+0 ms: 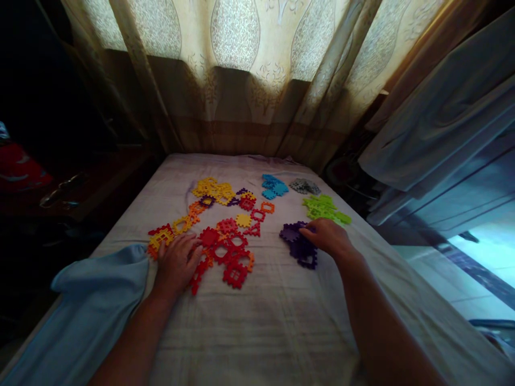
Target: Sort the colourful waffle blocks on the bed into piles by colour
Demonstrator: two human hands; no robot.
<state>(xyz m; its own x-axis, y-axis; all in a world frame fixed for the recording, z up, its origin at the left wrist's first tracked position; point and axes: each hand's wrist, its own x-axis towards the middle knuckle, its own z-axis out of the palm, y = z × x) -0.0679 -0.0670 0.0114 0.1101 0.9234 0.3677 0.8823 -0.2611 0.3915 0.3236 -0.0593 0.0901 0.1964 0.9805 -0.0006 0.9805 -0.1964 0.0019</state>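
Note:
Flat plastic interlocking pieces with toothed edges lie in colour groups on the sheet. My right hand [328, 236] is at the purple interlocking pieces [295, 233], thumb and fingers pinched together on one at the pile's upper right edge. My left hand [179, 262] rests palm down with its fingers extended, between the yellow and orange pieces [162, 236] and the red interlocking pieces [209, 237]. Its fingertips touch or nearly touch the pieces there; nothing shows in its grasp. A pale yellow piece [243, 220] lies among the red ones.
Farther back are a yellow pile [213, 188], blue pieces [274, 186], grey pieces [304, 186] and lime green pieces [325, 208]. A light blue cloth [104, 289] covers the bed's left side. Curtains [241, 107] hang behind; garments [434, 118] hang at right.

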